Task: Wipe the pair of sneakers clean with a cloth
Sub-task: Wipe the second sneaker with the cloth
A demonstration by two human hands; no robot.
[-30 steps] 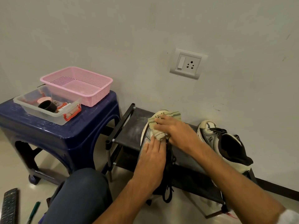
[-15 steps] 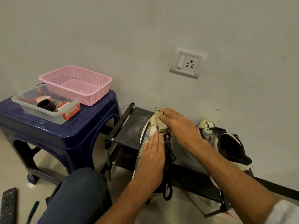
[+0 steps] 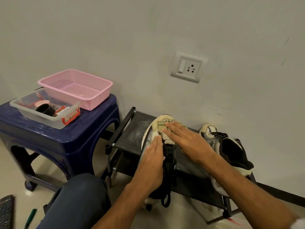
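cloth [image 3: 161, 125] looks soft, bunching under the flat right hand [image 3: 188, 142]; flat left hand [image 3: 152, 164] braces the light sneaker [image 3: 147, 138] at its side.

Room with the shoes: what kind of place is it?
Probably a room in someone's home: it has a low shoe rack, a blue plastic stool and a wall socket.

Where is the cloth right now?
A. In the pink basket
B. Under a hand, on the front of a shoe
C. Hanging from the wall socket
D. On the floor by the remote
B: the right hand presses the cloth with straight fingers onto the front of the shoe.
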